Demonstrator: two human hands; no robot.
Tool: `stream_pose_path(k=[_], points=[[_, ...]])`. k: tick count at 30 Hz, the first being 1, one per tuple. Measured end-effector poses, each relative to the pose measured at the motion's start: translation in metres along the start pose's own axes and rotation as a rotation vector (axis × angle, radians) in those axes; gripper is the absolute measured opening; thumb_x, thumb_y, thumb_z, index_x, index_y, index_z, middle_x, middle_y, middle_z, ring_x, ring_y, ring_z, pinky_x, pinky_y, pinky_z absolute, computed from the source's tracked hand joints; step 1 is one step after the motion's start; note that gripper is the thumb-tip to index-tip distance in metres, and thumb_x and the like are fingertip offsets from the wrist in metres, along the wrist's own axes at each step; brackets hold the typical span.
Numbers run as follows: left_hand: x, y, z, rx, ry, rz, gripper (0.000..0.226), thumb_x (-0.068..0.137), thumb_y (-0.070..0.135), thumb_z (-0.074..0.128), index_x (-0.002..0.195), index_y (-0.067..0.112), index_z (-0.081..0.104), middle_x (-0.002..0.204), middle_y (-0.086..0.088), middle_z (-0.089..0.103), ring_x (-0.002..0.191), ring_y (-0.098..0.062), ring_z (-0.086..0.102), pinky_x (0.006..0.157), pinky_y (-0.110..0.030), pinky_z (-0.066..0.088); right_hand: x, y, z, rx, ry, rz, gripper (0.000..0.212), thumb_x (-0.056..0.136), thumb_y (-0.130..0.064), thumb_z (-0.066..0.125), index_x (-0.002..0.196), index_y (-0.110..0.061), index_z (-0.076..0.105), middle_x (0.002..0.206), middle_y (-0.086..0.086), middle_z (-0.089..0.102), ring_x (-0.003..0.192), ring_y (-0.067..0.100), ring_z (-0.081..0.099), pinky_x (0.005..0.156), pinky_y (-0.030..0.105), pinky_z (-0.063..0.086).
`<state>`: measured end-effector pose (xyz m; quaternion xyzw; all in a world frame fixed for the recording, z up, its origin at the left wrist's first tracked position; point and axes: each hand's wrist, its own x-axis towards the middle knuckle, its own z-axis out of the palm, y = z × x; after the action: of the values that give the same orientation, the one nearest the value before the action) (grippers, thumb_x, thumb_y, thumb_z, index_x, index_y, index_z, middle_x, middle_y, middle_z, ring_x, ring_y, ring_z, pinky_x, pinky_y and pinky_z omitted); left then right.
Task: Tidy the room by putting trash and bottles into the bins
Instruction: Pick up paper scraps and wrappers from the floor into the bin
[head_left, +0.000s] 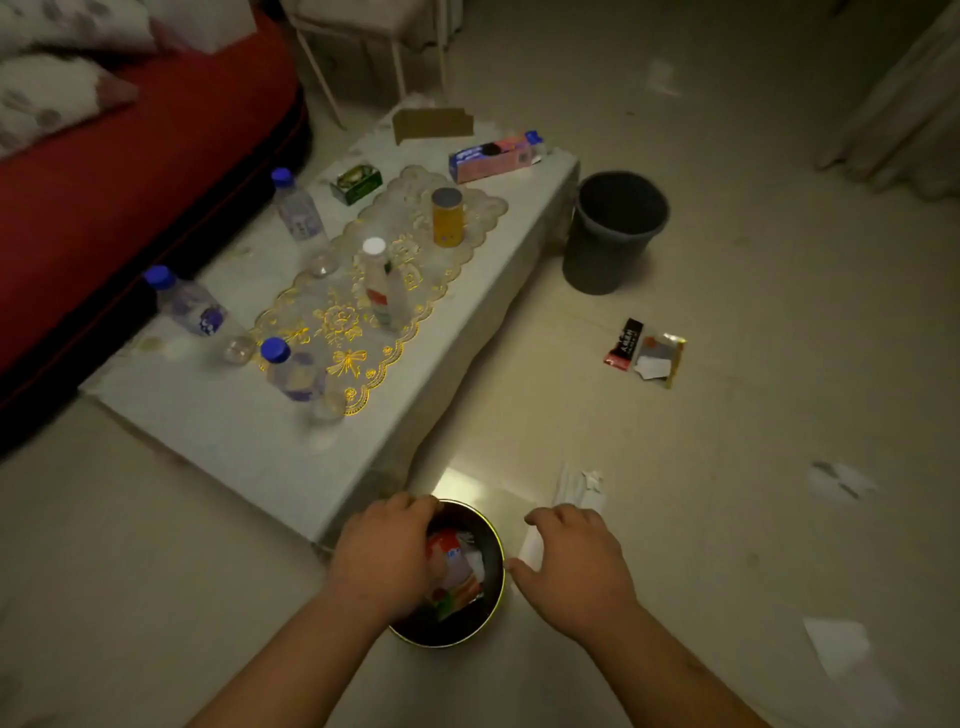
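Down at 6 o'clock sits the small bin (442, 642), dark with a gold rim, and both hands are on the job. The left hand (384, 551) hangs over its mouth with the fingers (415, 505) curled downward at the 10 o'clock edge. I cannot tell whether they clamp the rim or the colourful wrapper (457, 571) lying inside.

The right hand (576, 566) hovers just beside the bin at 3 o'clock, fingers apart and holding nothing. The white paper (577, 493) lies on the floor right under its fingertips. That looks like the next pick.

To do it well, I'd pinch the paper whole rather than drag it, so it doesn't tear. Steady the bin with the left hand and drop the paper clear of the rim.

Plenty is left to do:
- A foil packet (644, 353) lies on the floor at 2 o'clock.
- The grey bin (613, 234) stands at 1 o'clock.
- Blue-capped bottles (296, 371) stand on the surface (218, 431) at 11 o'clock.
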<state>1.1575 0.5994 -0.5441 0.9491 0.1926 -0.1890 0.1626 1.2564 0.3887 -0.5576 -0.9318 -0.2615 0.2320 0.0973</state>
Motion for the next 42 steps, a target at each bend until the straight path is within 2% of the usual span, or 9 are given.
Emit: stream_pose_path(k=[5,10,16,22,29,42], points=[[-0.008,0.055,-0.07,0.063,0.061,0.1,0.062,0.079,0.062,0.051,0.137,0.041,0.045,0.13,0.012,0.056,0.118,-0.017,0.055,0.095,-0.034,0.044,-0.029,0.022,-0.083,0.041,0.129,0.104,0.061,0.076,-0.07,0.046,0.129,-0.039,0.051,0.131,-0.01,0.053,0.123,0.019,0.043,0.098,0.037,0.041],[0.0,0.126,-0.094,0.058,0.088,0.194,0.061,0.08,0.062,0.053,0.138,0.043,0.043,0.132,0.014,0.054,0.119,-0.015,0.053,0.097,-0.033,0.042,-0.055,0.079,-0.131,0.087,0.244,0.187,0.061,0.078,-0.069,0.046,0.131,-0.041,0.049,0.132,-0.013,0.052,0.124,0.016,0.042,0.1,0.036,0.041],[0.034,0.214,-0.058,0.051,0.013,0.205,0.063,0.08,0.059,0.056,0.139,0.042,0.041,0.136,0.016,0.051,0.122,-0.014,0.051,0.098,-0.031,0.041,-0.05,0.179,-0.138,0.104,0.215,0.243,0.064,0.077,-0.069,0.047,0.134,-0.041,0.045,0.135,-0.01,0.049,0.125,0.019,0.039,0.1,0.038,0.039],[0.082,0.266,0.0,0.041,-0.015,0.147,0.064,0.078,0.061,0.057,0.138,0.042,0.042,0.134,0.012,0.053,0.118,-0.017,0.054,0.095,-0.034,0.045,-0.016,0.266,-0.128,0.038,0.167,0.175,0.064,0.078,-0.069,0.049,0.135,-0.039,0.044,0.138,-0.008,0.048,0.127,0.02,0.038,0.102,0.039,0.038],[0.165,0.264,0.116,-0.043,-0.136,0.051,0.072,0.075,0.062,0.058,0.14,0.041,0.038,0.134,0.008,0.053,0.117,-0.021,0.055,0.089,-0.036,0.049,0.046,0.327,-0.056,0.027,0.148,0.138,0.064,0.078,-0.068,0.05,0.135,-0.039,0.045,0.137,-0.008,0.049,0.127,0.019,0.039,0.103,0.039,0.039],[0.365,0.214,0.395,-0.059,-0.216,0.032,0.083,0.068,0.062,0.064,0.142,0.038,0.037,0.139,0.002,0.049,0.117,-0.024,0.055,0.091,-0.038,0.051,0.198,0.419,0.178,0.042,0.139,0.061,0.064,0.079,-0.064,0.053,0.135,-0.036,0.046,0.139,-0.005,0.049,0.13,0.021,0.038,0.105,0.041,0.04]])
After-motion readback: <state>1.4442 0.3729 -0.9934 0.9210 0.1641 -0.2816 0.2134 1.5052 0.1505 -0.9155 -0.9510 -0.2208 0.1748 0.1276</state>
